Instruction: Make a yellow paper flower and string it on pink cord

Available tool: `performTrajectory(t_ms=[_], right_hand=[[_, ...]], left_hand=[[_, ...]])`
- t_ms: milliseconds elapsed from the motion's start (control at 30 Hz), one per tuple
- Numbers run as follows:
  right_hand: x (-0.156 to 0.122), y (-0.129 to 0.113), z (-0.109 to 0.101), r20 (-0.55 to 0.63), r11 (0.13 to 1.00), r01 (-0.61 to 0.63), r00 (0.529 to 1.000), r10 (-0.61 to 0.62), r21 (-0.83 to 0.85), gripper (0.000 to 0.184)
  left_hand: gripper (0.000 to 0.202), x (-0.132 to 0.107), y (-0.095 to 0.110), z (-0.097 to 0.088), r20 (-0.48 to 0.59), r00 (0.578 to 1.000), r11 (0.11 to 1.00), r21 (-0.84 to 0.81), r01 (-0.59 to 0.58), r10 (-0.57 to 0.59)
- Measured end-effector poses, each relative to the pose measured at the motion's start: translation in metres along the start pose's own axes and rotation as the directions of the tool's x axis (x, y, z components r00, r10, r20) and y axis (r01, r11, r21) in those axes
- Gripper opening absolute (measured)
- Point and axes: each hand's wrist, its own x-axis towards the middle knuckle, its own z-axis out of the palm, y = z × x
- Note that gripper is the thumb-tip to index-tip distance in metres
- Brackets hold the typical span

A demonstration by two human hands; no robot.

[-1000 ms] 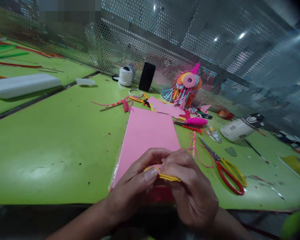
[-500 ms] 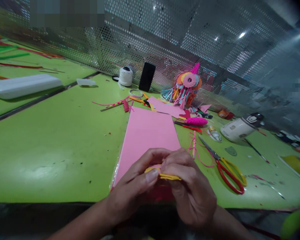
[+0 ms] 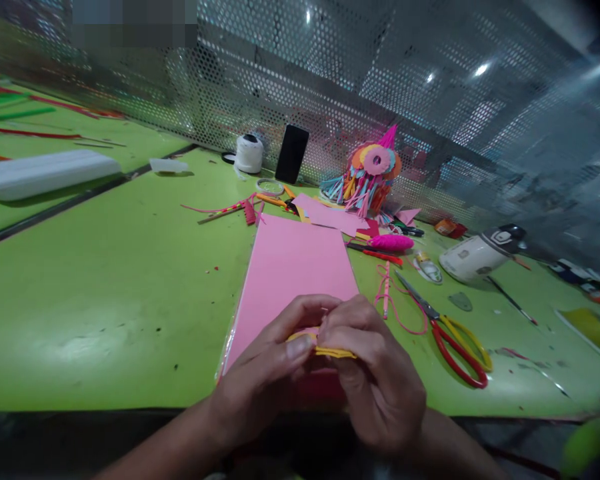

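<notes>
Both of my hands meet over the near end of a pink paper sheet (image 3: 295,267) on the green table (image 3: 105,300). My left hand (image 3: 265,373) and my right hand (image 3: 375,380) are closed, pinching a small folded yellow paper piece (image 3: 330,351) between thumbs and fingers. A bit of pink paper shows inside the yellow piece. Red-and-yellow scissors (image 3: 453,337) lie open just right of my right hand.
A colourful paper tassel ornament (image 3: 370,173) stands at the back by the perforated metal screen. A black phone (image 3: 291,153), white tape roll (image 3: 249,153), pink scraps, a pink pen (image 3: 391,243) and a white glue bottle (image 3: 475,257) lie around. A white case (image 3: 45,173) sits far left.
The hands and yellow piece stay almost still; only the view shifts slightly.
</notes>
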Motion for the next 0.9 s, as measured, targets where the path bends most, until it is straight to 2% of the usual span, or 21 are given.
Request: performTrajectory(t_ms=[233,400,667,900], right_hand=[[-0.0015,-0.0012,0.0015,-0.031,0.999,-0.033,0.999,0.034,0.025,0.03],[-0.0015,-0.0031,-0.0011,0.013,0.998,-0.043,0.999,0.043,0.047,0.032],[-0.0018,-0.0024,-0.001,0.016,0.996,-0.066,0.998,0.065,0.057,0.031],[-0.003,0.0002,0.0003,-0.013,1.0,-0.001,1.0,0.001,0.02,0.036]], left_hand=[[0.039,-0.0009,-0.0002,-0.0011,-0.015,1.0,0.999,-0.023,0.024,-0.024],[0.042,-0.0015,-0.0018,-0.0033,-0.013,1.0,1.0,0.018,0.007,-0.006],[0.042,-0.0017,0.0019,-0.0001,-0.011,1.0,0.999,0.031,0.013,-0.013],[0.042,-0.0008,0.0024,0.0011,-0.014,1.0,0.999,0.048,0.009,-0.008]])
